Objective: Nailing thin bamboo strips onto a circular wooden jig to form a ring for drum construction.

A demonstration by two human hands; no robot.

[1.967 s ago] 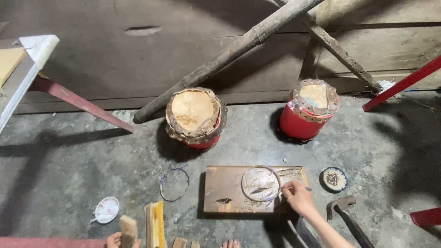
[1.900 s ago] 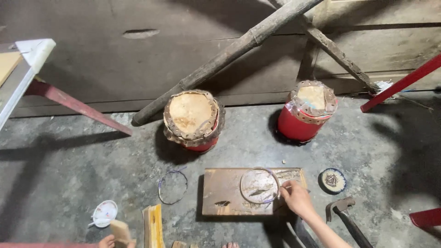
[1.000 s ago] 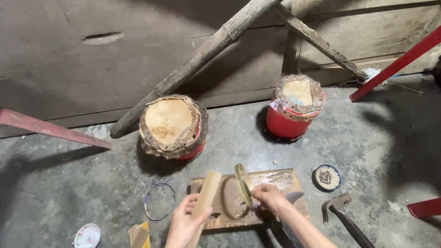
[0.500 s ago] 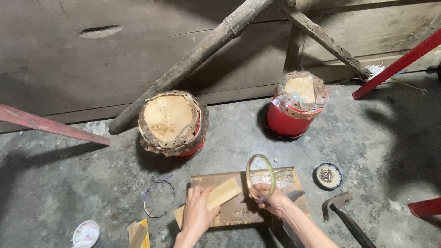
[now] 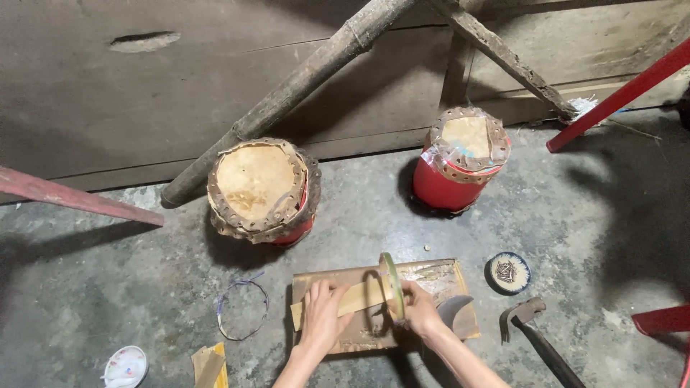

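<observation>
My left hand (image 5: pixel 323 316) presses a flat pale wooden stick (image 5: pixel 352 300) down onto a wooden board (image 5: pixel 431 273) lying on the concrete floor. My right hand (image 5: pixel 420 310) holds a thin greenish ring (image 5: pixel 392 286) upright on its edge, and the stick passes through the ring. Both hands are close together over the board. A curved grey blade-like piece (image 5: pixel 454 310) lies on the board just right of my right hand.
Two red drums with hide tops stand beyond the board, a larger one (image 5: pixel 260 188) and a smaller one (image 5: pixel 463 158). A hammer (image 5: pixel 532 334), a small round tin (image 5: pixel 508 271), a wire loop (image 5: pixel 243 310), a white lid (image 5: pixel 123 365), wood scraps (image 5: pixel 208 365) and leaning poles (image 5: pixel 302 79) surround it.
My right hand lifted the ring off the board and stood it on edge. My left hand brought the stick in from the lower left and laid it through the ring.
</observation>
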